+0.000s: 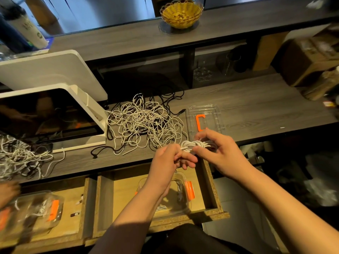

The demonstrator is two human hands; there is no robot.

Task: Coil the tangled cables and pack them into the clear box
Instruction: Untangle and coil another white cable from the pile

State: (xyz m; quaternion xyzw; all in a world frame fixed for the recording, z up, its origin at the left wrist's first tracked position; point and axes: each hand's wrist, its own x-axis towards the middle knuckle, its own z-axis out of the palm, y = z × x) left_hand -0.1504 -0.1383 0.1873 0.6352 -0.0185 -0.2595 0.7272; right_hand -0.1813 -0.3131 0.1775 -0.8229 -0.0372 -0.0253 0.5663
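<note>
On the counter (256,99), a tangled pile of cables (143,123) lies near the middle, with a monitor (49,114) to its left and a clear lid (205,118) just to its right. A second cable tangle (22,158) lies at the counter's front left edge, before the monitor. Both hands meet above the front edge, right of the big pile: the left hand (170,160) and right hand (218,151) share a coiled bundle (196,144) between them. Below the front edge, an open drawer (211,189) holds a clear box (179,195); another box (36,211) sits in the drawer to its left. On the raised shelf (128,39) behind the counter stands a basket (181,13).
</note>
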